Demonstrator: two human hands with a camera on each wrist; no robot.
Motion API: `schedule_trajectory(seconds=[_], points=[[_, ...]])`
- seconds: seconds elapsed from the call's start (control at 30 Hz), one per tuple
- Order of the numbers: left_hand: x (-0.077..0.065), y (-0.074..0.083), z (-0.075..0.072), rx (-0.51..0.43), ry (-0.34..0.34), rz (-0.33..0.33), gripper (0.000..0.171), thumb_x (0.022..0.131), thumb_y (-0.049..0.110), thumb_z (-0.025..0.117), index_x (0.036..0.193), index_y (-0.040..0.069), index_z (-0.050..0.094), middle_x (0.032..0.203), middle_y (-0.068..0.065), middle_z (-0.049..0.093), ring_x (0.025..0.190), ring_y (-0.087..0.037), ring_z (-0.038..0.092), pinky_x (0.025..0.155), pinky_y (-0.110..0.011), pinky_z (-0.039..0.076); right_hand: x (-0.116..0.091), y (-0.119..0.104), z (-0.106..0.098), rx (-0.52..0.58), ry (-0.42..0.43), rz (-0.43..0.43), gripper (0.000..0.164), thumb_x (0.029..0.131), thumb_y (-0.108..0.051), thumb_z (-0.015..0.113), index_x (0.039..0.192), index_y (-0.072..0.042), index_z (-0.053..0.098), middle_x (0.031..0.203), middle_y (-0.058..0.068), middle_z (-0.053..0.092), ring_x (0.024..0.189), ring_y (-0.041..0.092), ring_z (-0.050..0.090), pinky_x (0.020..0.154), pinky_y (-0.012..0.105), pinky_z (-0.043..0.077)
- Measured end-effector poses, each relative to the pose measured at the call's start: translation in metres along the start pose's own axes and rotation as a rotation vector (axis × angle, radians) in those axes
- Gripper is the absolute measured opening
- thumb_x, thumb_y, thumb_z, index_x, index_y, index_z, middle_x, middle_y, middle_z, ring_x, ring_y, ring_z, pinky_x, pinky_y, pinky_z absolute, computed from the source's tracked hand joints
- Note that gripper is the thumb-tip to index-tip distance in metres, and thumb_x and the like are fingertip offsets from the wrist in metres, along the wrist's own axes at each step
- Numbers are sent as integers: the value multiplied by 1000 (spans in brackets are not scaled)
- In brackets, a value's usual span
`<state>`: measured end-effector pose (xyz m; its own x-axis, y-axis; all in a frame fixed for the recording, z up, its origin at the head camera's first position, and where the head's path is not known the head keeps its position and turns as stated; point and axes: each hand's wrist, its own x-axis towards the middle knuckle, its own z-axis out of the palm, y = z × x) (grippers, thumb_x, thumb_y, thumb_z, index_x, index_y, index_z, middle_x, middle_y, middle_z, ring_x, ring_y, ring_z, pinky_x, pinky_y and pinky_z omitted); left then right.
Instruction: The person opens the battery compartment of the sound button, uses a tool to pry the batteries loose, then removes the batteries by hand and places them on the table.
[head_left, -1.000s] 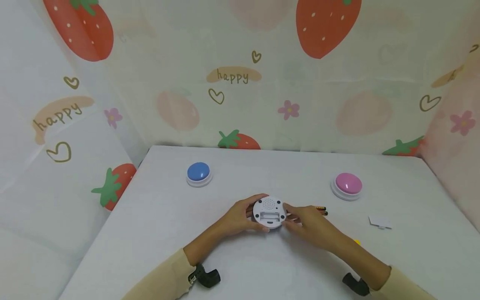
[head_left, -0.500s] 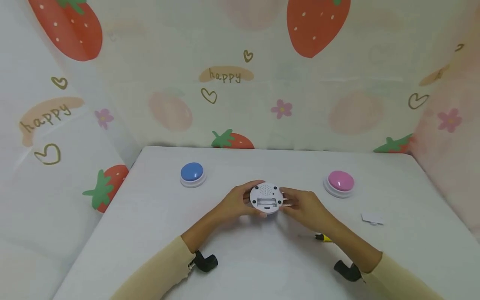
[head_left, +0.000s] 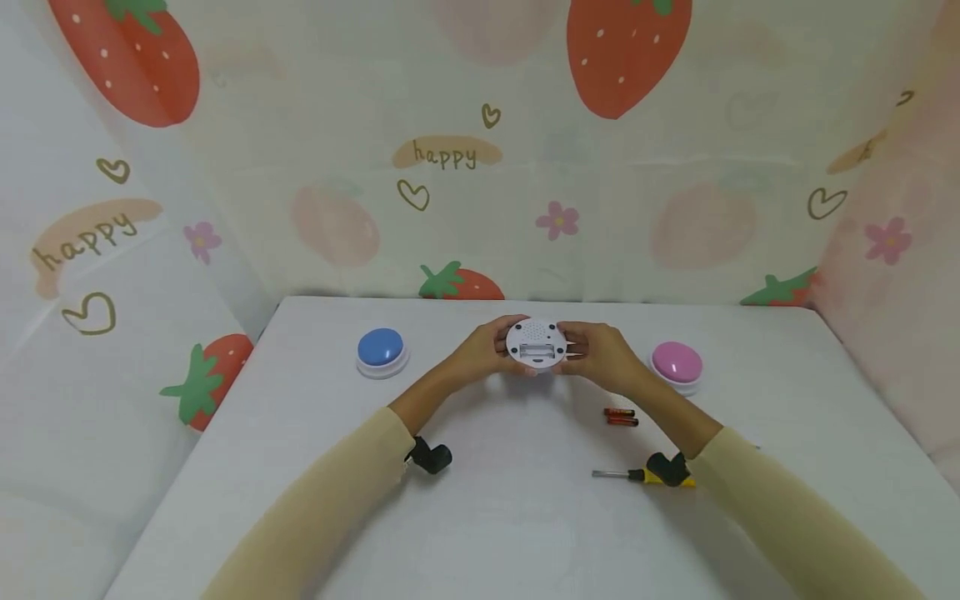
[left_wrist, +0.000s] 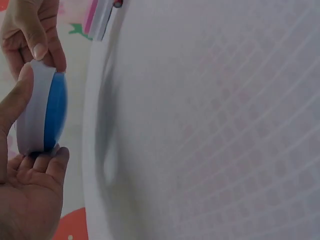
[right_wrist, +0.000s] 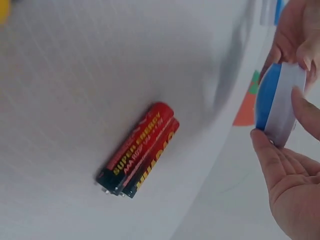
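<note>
Between hands [head_left: 480, 354] [head_left: 603, 358], round white button [head_left: 536, 342], blue-domed

Left of the left hand [head_left: 480, 352], a blue-topped button [head_left: 380, 347] in a white base stands on the white table [head_left: 465, 533], which stretches beneath both; right of the right hand [head_left: 606, 354], a pink-topped button [head_left: 678, 363], its base partly hidden; beyond them, a pale printed cloth [head_left: 480, 237]; above the left hand, "happy" on a peach patch [head_left: 446, 153]; above the right hand, a large red strawberry [head_left: 628, 54]; above the gap between, a pink flower [head_left: 557, 220].
</note>
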<state>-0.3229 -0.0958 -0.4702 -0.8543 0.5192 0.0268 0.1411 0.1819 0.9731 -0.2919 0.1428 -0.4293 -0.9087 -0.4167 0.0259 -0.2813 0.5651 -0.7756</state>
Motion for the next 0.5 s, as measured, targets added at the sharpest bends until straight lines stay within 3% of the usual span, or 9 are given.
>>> schedule_trajectory(seconds=[0.23,0.5], points=[[22,-7,-8,77,-6,-41,85,82,0,83,154,3,38,145,-14,56,127,-21,58,105,-31,49,21,10,-3,-56,-8,17,72,85,-6,82,145,11,46,140,26,56,125,36,61,101,43,52],[28,-18,-9,84,-11,-89,87,83,0,83,156,3,36,147,-15,54,128,-21,57,108,-31,47,30,20,2,-65,-24,35,70,84,-6,83,142,14,48,134,27,60,122,36,62,100,44,53]])
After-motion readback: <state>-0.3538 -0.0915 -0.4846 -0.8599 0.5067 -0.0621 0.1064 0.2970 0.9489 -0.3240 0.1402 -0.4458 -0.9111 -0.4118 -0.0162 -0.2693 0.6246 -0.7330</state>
